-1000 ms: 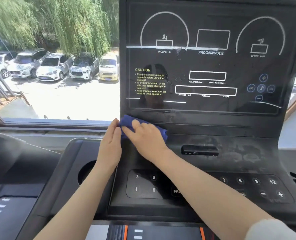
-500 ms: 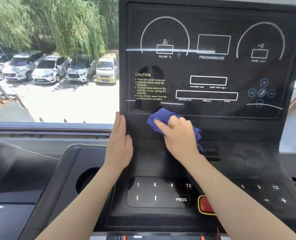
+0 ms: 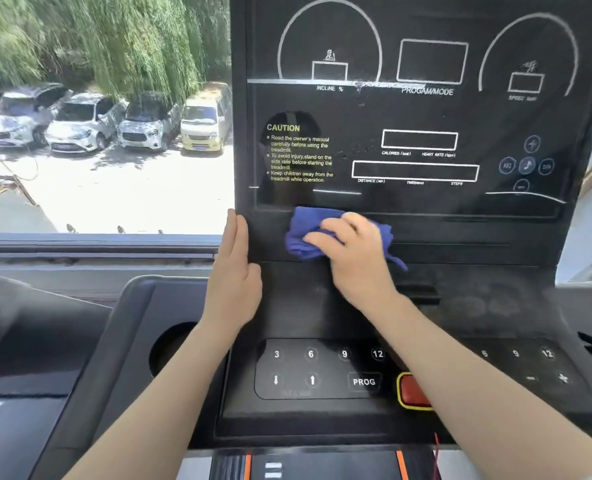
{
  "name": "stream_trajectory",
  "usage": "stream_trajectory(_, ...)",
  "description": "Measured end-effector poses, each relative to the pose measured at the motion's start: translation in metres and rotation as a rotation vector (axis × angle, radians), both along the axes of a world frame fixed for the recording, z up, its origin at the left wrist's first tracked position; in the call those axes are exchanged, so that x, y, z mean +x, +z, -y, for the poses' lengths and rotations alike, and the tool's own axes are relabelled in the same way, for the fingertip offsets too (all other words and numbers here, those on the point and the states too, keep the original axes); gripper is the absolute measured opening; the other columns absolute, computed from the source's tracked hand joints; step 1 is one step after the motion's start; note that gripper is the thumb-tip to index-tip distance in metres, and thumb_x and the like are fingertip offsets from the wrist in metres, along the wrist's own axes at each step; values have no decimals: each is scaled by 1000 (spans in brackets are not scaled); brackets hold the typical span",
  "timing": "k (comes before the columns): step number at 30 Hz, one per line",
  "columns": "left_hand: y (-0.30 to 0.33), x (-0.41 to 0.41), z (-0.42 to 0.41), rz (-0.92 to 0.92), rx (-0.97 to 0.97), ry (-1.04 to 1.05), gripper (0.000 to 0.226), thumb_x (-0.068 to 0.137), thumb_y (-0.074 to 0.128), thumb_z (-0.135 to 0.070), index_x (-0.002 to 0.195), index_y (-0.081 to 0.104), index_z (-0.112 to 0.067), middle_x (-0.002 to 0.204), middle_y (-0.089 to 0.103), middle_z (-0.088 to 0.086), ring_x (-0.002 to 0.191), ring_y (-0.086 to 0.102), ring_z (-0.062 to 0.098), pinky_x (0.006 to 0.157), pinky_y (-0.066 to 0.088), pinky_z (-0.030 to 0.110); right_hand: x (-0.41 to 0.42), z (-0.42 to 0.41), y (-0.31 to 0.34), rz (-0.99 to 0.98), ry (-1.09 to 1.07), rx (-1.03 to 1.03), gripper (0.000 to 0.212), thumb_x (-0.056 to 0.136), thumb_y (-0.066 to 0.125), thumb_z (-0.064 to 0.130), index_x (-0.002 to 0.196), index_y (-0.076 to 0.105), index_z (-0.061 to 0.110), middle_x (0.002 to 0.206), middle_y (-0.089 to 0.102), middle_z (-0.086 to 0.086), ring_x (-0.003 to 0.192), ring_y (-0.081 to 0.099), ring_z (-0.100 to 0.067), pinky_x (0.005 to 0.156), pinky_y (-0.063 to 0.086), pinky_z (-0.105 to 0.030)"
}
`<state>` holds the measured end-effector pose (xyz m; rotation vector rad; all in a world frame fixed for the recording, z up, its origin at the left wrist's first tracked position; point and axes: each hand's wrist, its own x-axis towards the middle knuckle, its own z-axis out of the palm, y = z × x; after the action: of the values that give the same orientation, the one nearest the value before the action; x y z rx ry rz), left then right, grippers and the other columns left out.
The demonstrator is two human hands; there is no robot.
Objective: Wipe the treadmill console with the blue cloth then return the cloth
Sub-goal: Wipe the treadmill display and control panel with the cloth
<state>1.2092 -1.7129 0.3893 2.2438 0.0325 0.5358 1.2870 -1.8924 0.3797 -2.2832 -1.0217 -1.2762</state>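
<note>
1. The blue cloth lies bunched against the black band of the treadmill console, just below the lower edge of the display panel.
2. The right hand presses flat on top of the cloth, fingers spread and pointing left, palm down; the cloth sticks out beyond the fingertips on the left and behind the hand on the right, where a thin corner trails downward.
3. The left hand is open, fingers straight and together, its palm laid against the left side edge of the console. It holds nothing and is just beside the cloth without touching it.
4. Below the hands sits a keypad marked 3, 6, 9, 12 and PROG, with a red button partly hidden by the right forearm.
5. A round cup holder sits left of the keypad, under the left forearm.
</note>
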Motion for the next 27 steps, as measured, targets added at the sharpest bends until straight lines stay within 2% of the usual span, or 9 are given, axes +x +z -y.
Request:
stream_trajectory(2,0,1,2,6,-20,13,68,84,33,13,146,13,-8,155,2,-2,132,3,-4,94,-1,-8,-2,-24,0,-2,15,-40,34,77,51,-3,94,71,19,101,57,-2,84,46,-26,69,39,-34)
stream_trajectory(5,0,0,1,9,-46,40,66,84,33,11,145,17,-9,154,7,-4,131,7,-6,93,2,-8,-2,-3,7,8,52,-162,44,70,48,-8,97,71,18,97,60,-8,81,46,-27,66,41,-33)
stream_trajectory(8,-1,-1,0,9,-23,33,66,85,34,9,146,18,-13,150,7,-15,130,8,-9,90,4,-10,0,36,6,0,-68,-47,44,74,47,-6,103,64,22,96,57,-9,82,45,-28,65,44,-37)
stream_trajectory(11,2,-1,-4,-5,5,31,66,86,34,6,146,19,-16,151,8,-16,131,10,-9,92,12,-5,1,21,0,7,-159,82,47,73,52,-5,105,68,24,99,52,-5,87,44,-27,69,45,-39)
stream_trajectory(14,7,-1,-4,-28,35,37,65,86,35,6,146,19,-13,154,9,-10,132,12,-7,95,15,5,1,-20,8,44,-122,2,47,72,51,-1,106,70,25,104,43,-1,92,41,-27,73,34,-36)
stream_trajectory(17,12,-2,-1,-59,118,57,67,85,40,5,146,16,-7,156,4,-1,141,9,7,97,10,5,3,-34,21,104,-68,-191,52,73,39,2,109,68,25,102,51,-2,91,44,-27,70,31,-36)
stream_trajectory(19,17,-1,3,-33,184,74,72,82,44,5,146,12,-4,156,-1,5,143,3,16,102,7,11,8,-26,32,136,-88,-237,55,73,33,3,108,68,25,97,58,-3,86,47,-26,67,33,-34)
stream_trajectory(23,31,6,10,22,272,115,76,80,48,1,145,9,-1,155,-6,11,143,-2,22,109,2,19,25,12,52,90,-249,-25,57,68,35,3,108,70,25,95,61,-8,80,39,-25,60,34,-32)
stream_trajectory(27,44,14,18,5,283,148,74,82,48,-1,145,8,0,155,-5,13,143,-3,22,112,2,23,20,15,45,19,-278,65,56,65,41,1,111,69,18,89,59,-11,66,45,-27,54,36,-29)
